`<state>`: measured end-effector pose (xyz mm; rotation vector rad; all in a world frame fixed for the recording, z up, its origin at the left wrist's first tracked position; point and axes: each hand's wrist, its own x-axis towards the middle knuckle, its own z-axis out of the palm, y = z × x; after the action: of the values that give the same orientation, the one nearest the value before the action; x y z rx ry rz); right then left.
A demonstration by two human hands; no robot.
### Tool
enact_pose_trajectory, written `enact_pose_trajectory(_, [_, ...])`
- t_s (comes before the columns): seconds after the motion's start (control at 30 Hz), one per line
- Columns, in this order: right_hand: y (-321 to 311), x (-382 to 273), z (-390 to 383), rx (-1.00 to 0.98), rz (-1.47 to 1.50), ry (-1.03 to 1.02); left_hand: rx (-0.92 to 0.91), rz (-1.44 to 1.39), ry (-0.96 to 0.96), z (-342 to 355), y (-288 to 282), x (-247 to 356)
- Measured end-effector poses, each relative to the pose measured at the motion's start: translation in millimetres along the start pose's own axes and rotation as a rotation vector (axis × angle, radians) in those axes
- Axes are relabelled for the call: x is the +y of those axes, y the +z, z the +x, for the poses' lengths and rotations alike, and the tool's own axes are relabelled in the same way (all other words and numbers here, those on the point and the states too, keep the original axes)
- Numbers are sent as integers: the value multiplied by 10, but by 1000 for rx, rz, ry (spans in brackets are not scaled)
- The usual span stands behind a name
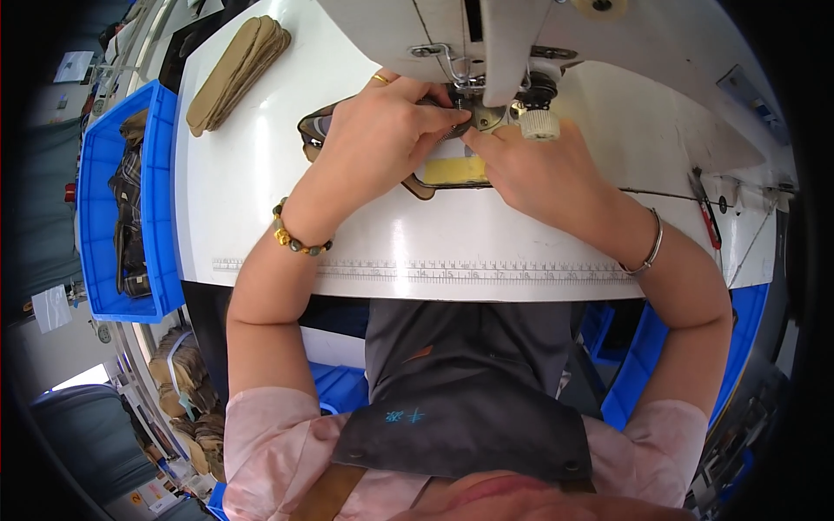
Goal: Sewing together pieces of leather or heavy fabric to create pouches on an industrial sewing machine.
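A sewing machine (512, 43) stands over the white table, its needle area just beyond my fingers. Beneath my hands lies a dark-edged fabric piece (316, 130) with tan edges showing and a yellow strip (453, 171) on its near side. My left hand (375, 143) is closed, thumb and fingers pinching the piece beside the presser foot. From the other side my right hand (547, 174) has its fingers curled and drawn together, the tips on the piece close to the left thumb. Both hands cover much of the fabric, and the needle's exact contact with it is hidden.
A stack of tan, long rounded pieces (239, 76) lies at the table's far left. Left of the table, a blue bin (162, 191) holds dark pieces. A ruler scale (426, 273) runs along the front edge. Red-handled snips (708, 213) lie at the right.
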<state>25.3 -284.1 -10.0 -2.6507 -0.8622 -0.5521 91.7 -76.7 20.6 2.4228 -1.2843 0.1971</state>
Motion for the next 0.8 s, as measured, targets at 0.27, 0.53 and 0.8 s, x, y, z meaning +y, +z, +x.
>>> enact_pose_trajectory(0.27, [83,87,-7,-22,4,45,-11,122,-102,24,4,105])
enact_pose_trajectory(0.53, [85,113,-15,18,21,47,-39,5,-39,-6,-84,80])
enact_pose_trajectory(0.8, [5,-6,-17,-24,-34,18,8,-34,-26,-5,-74,36])
